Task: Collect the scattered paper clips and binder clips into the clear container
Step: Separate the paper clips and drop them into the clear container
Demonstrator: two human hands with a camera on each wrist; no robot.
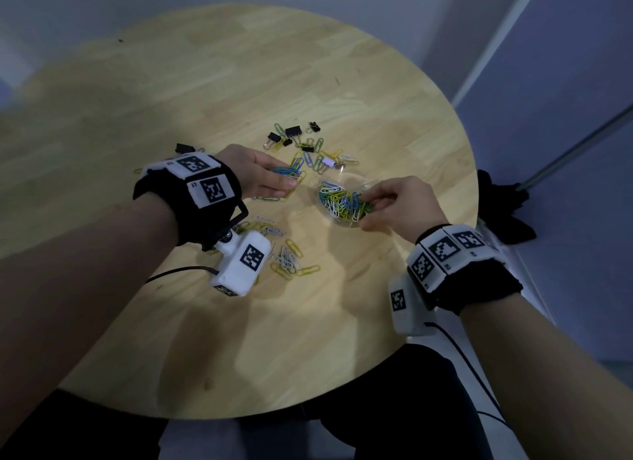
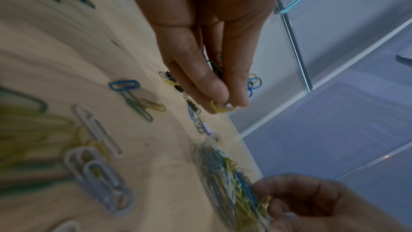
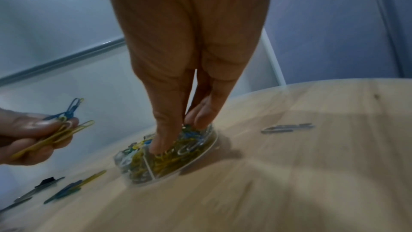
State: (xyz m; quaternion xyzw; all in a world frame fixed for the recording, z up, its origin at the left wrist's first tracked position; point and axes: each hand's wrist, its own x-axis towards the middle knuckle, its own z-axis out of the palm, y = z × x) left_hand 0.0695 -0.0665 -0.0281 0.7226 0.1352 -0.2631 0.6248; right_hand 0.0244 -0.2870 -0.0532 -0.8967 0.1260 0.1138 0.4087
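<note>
Head view: round wooden table (image 1: 205, 93), wiry paper clips (image 1: 291, 259)

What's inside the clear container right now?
The clear container holds a heap of paper clips in yellow, white, blue and green, with the right hand's fingertips dipped into them. No binder clips show inside, though the heap and fingers hide what lies beneath.
</note>
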